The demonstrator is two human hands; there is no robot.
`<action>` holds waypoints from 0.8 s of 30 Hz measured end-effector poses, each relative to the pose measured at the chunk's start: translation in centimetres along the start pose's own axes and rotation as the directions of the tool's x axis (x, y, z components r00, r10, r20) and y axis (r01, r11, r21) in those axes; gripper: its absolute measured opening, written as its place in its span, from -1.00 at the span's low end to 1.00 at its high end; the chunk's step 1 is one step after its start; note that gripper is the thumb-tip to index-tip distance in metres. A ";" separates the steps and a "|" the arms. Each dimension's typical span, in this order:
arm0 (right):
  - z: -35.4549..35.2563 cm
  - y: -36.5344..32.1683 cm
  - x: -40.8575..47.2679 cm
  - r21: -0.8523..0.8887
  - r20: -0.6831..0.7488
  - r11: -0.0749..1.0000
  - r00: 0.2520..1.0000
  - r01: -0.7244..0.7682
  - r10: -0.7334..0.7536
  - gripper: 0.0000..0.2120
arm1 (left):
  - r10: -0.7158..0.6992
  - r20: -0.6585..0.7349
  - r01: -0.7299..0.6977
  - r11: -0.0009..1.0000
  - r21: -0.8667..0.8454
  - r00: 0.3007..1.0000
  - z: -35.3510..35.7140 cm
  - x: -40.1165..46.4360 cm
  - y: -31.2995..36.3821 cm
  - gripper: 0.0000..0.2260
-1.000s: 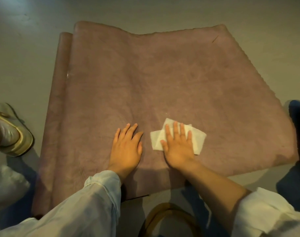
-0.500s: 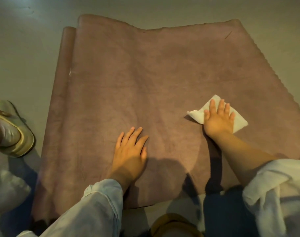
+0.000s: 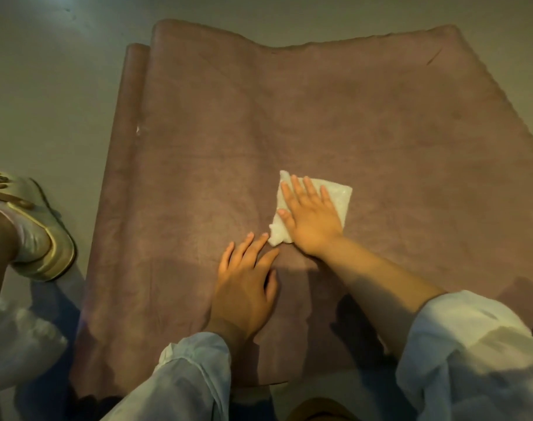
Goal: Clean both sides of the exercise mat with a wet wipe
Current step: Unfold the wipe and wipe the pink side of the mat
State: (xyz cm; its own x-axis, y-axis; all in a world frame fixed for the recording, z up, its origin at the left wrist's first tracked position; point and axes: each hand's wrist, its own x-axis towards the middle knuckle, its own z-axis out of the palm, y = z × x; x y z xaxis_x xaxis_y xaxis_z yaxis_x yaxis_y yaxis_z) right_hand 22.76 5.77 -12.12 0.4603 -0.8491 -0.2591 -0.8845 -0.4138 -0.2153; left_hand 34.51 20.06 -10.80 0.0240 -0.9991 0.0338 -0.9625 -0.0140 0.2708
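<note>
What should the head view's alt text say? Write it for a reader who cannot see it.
A right hand presses a white wet wipe flat on a mauve exercise mat spread on the floor, while the left hand rests open beside it. A gold sandal sits left of the mat.

bare mat (image 3: 335, 117) lies open ahead; the left hand (image 3: 244, 287) blocks the near-left path.

No readable text or labels
</note>
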 end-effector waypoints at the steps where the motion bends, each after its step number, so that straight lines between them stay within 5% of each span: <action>1: -0.3 1.5 0.6 -0.018 -0.009 0.999 1.000 -0.030 0.030 -0.46 | 0.004 -0.010 -0.005 1.000 -0.016 1.000 0.1 0.0 -0.1 -0.64; 5: -2.2 9.1 1.7 0.011 -0.028 0.940 0.940 -0.340 0.340 -0.47 | 0.013 -0.019 -0.013 1.000 -0.023 1.000 0.3 -0.2 -0.2 -0.66; 10: -3.4 14.8 1.0 0.194 -0.006 0.592 0.603 -0.782 0.798 -0.45 | 0.030 -0.054 -0.033 0.998 -0.049 0.998 0.5 -0.2 -0.3 -0.67; 12: -3.6 13.8 1.9 0.209 0.009 0.558 0.572 -0.803 0.820 -0.44 | 0.032 -0.056 -0.034 0.999 -0.041 0.998 0.6 -0.1 -0.3 -0.68; 15: -3.5 10.2 4.0 0.172 -0.004 0.711 0.722 -0.681 0.692 -0.45 | 0.030 -0.058 -0.032 0.999 -0.029 0.998 0.6 -0.1 -0.3 -0.67; 19: -2.1 2.0 5.1 0.028 0.022 0.963 0.964 -0.267 0.266 -0.48 | 0.038 -0.073 -0.040 0.999 -0.035 0.997 0.6 0.0 -0.2 -0.68; 24: -1.8 -4.1 3.4 0.370 0.104 0.929 0.994 -0.028 -0.012 -0.47 | 0.030 -0.079 -0.037 0.995 -0.088 0.996 0.6 0.0 -0.4 -0.69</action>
State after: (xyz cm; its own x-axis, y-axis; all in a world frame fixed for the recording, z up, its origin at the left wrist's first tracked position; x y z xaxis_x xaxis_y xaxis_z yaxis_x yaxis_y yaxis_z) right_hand 27.82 3.93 -10.41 0.4759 -0.8054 -0.3534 -0.8064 -0.2391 -0.5409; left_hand 34.76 20.00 -11.54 0.0159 -0.9929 0.1177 -0.9351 0.0269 0.3534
